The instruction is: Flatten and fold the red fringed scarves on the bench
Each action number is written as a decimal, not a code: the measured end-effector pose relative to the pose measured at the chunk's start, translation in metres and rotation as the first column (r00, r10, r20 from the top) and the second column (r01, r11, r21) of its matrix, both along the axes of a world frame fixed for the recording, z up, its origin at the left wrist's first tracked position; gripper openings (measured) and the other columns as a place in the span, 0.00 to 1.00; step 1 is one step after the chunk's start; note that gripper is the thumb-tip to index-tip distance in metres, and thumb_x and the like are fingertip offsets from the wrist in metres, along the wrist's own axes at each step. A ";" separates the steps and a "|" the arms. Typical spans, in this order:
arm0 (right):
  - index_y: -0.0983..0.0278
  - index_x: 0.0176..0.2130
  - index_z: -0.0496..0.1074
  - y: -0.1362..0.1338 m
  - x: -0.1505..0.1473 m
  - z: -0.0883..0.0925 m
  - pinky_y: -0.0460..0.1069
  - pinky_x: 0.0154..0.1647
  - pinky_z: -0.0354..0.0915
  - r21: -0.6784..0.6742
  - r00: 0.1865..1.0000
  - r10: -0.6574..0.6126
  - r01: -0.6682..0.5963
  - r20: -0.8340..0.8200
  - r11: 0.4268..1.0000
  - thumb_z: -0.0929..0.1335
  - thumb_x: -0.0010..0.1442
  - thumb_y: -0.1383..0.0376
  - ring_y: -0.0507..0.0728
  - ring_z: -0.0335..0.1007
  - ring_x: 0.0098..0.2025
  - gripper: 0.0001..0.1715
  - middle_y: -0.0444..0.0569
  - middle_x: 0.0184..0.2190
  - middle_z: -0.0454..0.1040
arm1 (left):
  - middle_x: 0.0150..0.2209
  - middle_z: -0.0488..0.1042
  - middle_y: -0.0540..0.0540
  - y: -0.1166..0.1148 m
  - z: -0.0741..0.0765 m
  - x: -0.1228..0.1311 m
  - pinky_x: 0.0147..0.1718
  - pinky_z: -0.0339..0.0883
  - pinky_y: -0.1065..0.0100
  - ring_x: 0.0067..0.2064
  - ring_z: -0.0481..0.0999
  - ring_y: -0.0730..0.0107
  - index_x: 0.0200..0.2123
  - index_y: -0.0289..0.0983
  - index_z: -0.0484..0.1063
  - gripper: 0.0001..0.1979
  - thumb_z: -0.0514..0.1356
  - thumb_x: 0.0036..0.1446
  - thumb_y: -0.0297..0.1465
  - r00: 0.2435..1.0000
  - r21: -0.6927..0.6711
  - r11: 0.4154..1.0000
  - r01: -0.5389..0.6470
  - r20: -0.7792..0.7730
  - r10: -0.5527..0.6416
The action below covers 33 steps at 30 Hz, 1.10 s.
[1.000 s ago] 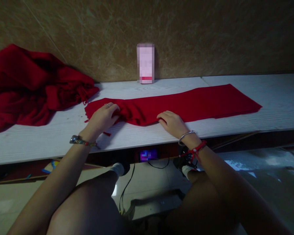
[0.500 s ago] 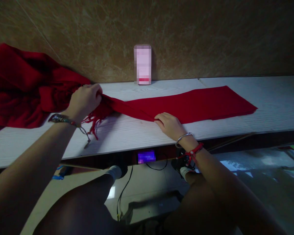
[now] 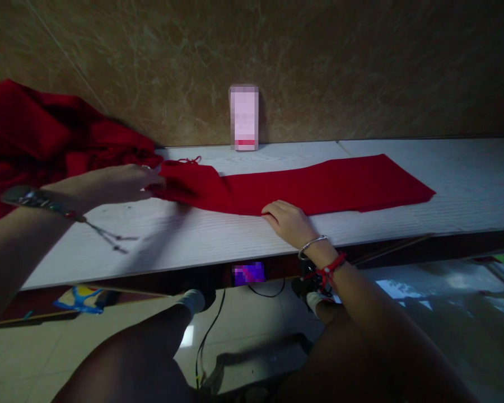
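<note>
Fingers [image 3: 151, 178] of left hand [image 3: 121, 183] closed on fringed end of red scarf [image 3: 327, 180], stretched flat along white table [image 3: 466, 201]. Its near edge sits under right hand [image 3: 292, 221], knuckles bent, pinch unclear. Beside left hand, red cloth heap [image 3: 33, 134]; pink box [image 3: 244, 117] against wall [image 3: 361, 67].

My left hand [image 3: 121, 183] pinches the red scarf [image 3: 302, 184] end; my right hand [image 3: 289, 221] presses its near edge on the white table [image 3: 466, 184].

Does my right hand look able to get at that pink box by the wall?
Probably yes: the right hand rests on the near edge of the red scarf, and only that flat cloth lies between it and the pink box.
</note>
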State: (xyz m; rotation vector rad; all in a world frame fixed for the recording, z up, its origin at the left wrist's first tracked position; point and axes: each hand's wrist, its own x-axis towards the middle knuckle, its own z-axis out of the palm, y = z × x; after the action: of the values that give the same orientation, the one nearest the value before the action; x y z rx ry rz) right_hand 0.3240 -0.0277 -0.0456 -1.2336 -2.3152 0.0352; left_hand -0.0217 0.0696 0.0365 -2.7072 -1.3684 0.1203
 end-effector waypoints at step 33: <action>0.64 0.34 0.71 -0.001 -0.002 0.004 0.51 0.43 0.63 -0.048 1.000 0.010 -0.010 0.002 0.999 0.61 0.61 0.71 0.55 0.66 0.38 0.11 0.50 0.33 0.74 | 0.43 0.74 0.39 -0.008 -0.015 0.011 0.46 0.64 0.61 0.45 0.71 0.61 0.43 0.30 0.68 0.16 0.52 0.50 0.27 0.722 0.190 0.749 -0.635 0.491 0.487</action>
State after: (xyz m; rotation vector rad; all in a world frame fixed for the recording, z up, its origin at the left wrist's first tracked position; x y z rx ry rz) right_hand 0.3225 -0.0284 -0.0420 -1.2465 -2.3350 0.0937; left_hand -0.0110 0.0619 0.0217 -1.9894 -2.0793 -0.6330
